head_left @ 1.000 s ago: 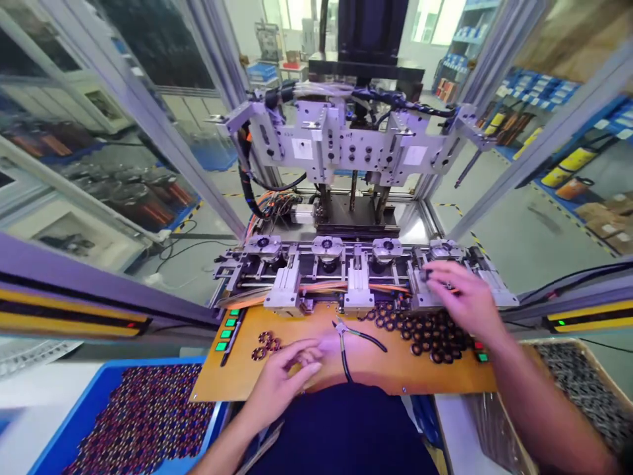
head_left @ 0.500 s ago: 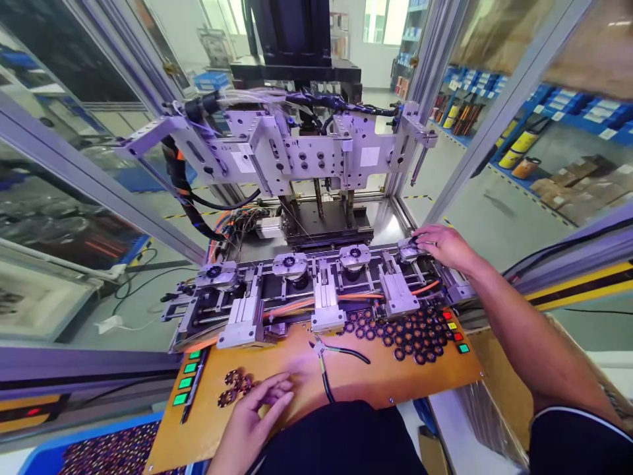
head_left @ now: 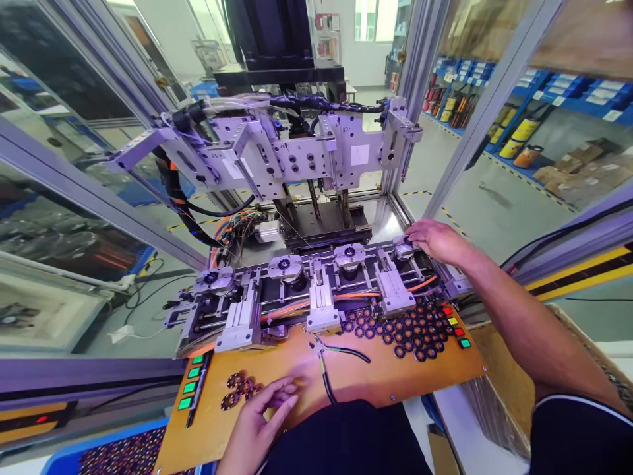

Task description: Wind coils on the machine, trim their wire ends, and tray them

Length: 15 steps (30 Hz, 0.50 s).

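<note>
My right hand (head_left: pixel 435 241) reaches to the rightmost clamp holder (head_left: pixel 405 248) of the machine. Its fingertips pinch at a small dark ring (head_left: pixel 407 239) in that holder, which they partly cover. My left hand (head_left: pixel 262 419) hovers low over the orange board (head_left: pixel 346 373) with nothing in it, thumb and fingers apart. Just beside its fingers lie several copper-wound rings (head_left: pixel 231 400). Three more clamp holders stand in the row: the left one (head_left: pixel 213 280), the second (head_left: pixel 285 267) and the third (head_left: pixel 349 254), each with a dark round part on top.
Side cutters (head_left: pixel 324 359) lie on the board's middle. Many dark rings (head_left: pixel 420 330) are spread to the right. Green buttons (head_left: pixel 188 388) and a pen-like stick (head_left: pixel 196 396) sit at left. A blue bin (head_left: pixel 64 465) holds more rings. A metal gantry (head_left: pixel 297 158) hangs above.
The view has shifted slightly. My right hand stays at the rightmost holder, its fingers a little differently placed over the dark ring. My left hand has hardly moved.
</note>
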Each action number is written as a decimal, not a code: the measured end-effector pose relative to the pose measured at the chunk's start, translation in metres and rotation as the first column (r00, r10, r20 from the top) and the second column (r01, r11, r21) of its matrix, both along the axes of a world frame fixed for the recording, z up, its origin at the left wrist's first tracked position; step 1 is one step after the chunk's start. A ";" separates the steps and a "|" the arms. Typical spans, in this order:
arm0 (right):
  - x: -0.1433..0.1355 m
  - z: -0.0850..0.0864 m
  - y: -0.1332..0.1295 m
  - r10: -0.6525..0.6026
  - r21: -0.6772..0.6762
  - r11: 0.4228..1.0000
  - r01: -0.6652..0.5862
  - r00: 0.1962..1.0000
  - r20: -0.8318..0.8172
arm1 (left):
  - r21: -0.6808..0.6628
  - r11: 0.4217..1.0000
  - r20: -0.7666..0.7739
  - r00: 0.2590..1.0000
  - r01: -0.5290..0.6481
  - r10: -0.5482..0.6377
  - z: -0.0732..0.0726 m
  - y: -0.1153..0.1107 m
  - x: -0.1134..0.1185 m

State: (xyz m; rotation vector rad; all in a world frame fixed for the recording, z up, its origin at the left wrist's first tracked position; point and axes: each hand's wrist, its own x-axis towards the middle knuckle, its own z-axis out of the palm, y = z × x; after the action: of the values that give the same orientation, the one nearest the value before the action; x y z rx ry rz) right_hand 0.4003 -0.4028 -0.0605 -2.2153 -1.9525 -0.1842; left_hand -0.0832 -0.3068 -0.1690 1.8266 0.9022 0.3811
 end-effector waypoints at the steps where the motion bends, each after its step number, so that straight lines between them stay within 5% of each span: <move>1: -0.001 -0.001 -0.003 -0.011 0.008 1.000 0.011 1.000 0.010 | -0.004 1.000 0.000 1.000 -0.004 0.004 0.000 -0.001 -0.001; 15: -0.020 -0.026 -0.018 -0.105 0.058 0.993 0.102 0.994 0.042 | -0.064 0.998 -0.002 1.000 -0.011 0.011 -0.001 -0.019 -0.005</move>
State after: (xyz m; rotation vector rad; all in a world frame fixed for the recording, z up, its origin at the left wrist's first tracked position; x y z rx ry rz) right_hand 0.3805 -0.4208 -0.0867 -2.2965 -1.8317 -0.3020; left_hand -0.0886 -0.3256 -0.1702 1.7646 0.9161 0.3540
